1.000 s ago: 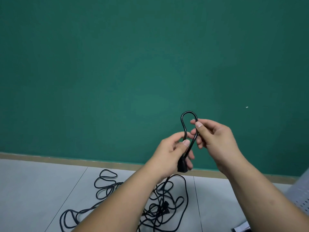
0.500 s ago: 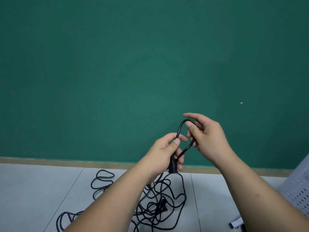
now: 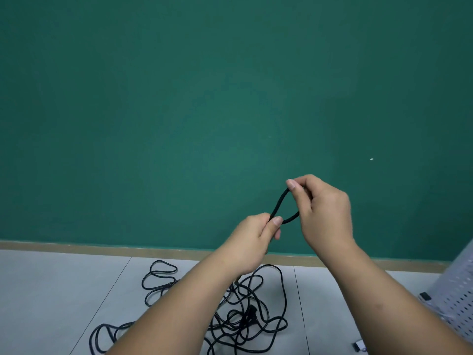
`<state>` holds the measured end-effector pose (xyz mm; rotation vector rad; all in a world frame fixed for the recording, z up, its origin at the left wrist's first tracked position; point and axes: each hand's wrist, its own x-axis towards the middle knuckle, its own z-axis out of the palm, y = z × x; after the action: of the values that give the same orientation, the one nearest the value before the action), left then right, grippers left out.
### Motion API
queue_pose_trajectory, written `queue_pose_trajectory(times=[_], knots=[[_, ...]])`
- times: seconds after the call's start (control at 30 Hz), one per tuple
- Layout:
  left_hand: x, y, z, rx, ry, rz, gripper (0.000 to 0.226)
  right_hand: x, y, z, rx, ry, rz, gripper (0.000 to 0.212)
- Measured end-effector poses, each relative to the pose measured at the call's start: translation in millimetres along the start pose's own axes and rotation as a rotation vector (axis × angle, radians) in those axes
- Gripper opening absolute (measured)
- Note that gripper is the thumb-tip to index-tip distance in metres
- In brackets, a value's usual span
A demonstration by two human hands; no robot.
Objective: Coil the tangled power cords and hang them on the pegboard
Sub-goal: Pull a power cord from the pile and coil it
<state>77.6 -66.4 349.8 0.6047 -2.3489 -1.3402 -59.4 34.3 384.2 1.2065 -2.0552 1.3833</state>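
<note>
A small loop of black power cord (image 3: pixel 279 204) is held up in front of the green wall. My left hand (image 3: pixel 252 242) pinches the bottom of the loop between thumb and fingers. My right hand (image 3: pixel 325 213) pinches its top and right side. The cord's plug is hidden behind my left hand. From there the cord drops to a tangled heap of black cords (image 3: pixel 243 313) on the grey floor, partly covered by my left forearm. A white pegboard (image 3: pixel 458 285) leans at the right edge.
The green wall (image 3: pixel 204 98) fills the upper view, with a tan baseboard (image 3: pixel 102 248) below it. Loose cord loops (image 3: pixel 158 278) spread to the left on the floor tiles. A small white object (image 3: pixel 359 345) lies at the bottom right.
The loop has become shorter and wider and tilted to the right. My right hand closed over its top. My left hand slid up to the loop's base, hiding the plug.
</note>
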Motion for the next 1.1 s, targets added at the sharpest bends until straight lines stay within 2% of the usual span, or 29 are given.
queue_pose_trajectory(times=[0.07, 0.17, 0.3, 0.37, 0.47, 0.53, 0.6, 0.73, 0.83, 0.97, 1.03, 1.1], knots=[[-4.8, 8.6, 7.9, -0.059, -0.027, 0.004, 0.039, -0.2, 1.8, 2.9, 0.01, 0.101, 0.004, 0.026], [-17.5, 25.1, 15.0, -0.307, -0.149, 0.009, 0.035, 2.7, 8.2, 4.3, -0.012, 0.218, -0.019, 0.025], [-22.6, 28.0, 7.9, -0.396, -0.22, 0.064, 0.031, 0.9, 2.6, 8.0, 0.06, 0.212, 0.018, 0.023], [-21.2, 21.8, 0.2, -0.368, -0.218, 0.075, 0.027, 3.4, 3.0, 9.7, 0.184, 0.065, 0.126, 0.024], [-18.4, 8.5, -13.8, -0.32, -0.131, 0.043, 0.028, 12.0, 9.9, 1.5, 0.432, -0.286, 0.28, 0.023], [-16.8, 2.2, -21.7, -0.319, -0.089, 0.028, 0.03, 14.2, 13.9, -6.1, 0.48, -0.495, 0.336, 0.019], [-14.7, -0.3, -24.8, -0.315, -0.057, 0.019, 0.03, 13.2, 13.4, -10.5, 0.469, -0.574, 0.349, 0.016], [-11.2, -1.6, -19.8, -0.29, 0.002, -0.043, 0.03, 7.0, -1.3, -7.0, 0.459, -0.37, 0.247, 0.011], [-7.5, -3.2, -8.6, -0.148, -0.025, -0.093, 0.035, 0.5, -6.8, 1.5, 0.393, -0.261, 0.201, 0.011], [-8.7, 2.6, 2.3, 0.15, -0.144, -0.019, 0.034, 1.2, 1.3, 2.4, 0.443, -0.206, 0.282, 0.012], [-10.8, 6.7, 0.7, 0.168, -0.2, 0.025, 0.033, 3.6, 6.8, -0.4, 0.519, -0.221, 0.34, 0.014], [-10.5, 7.4, -4.4, 0.083, -0.244, 0.034, 0.031, 5.7, 12.0, -3.0, 0.595, -0.246, 0.399, 0.016]])
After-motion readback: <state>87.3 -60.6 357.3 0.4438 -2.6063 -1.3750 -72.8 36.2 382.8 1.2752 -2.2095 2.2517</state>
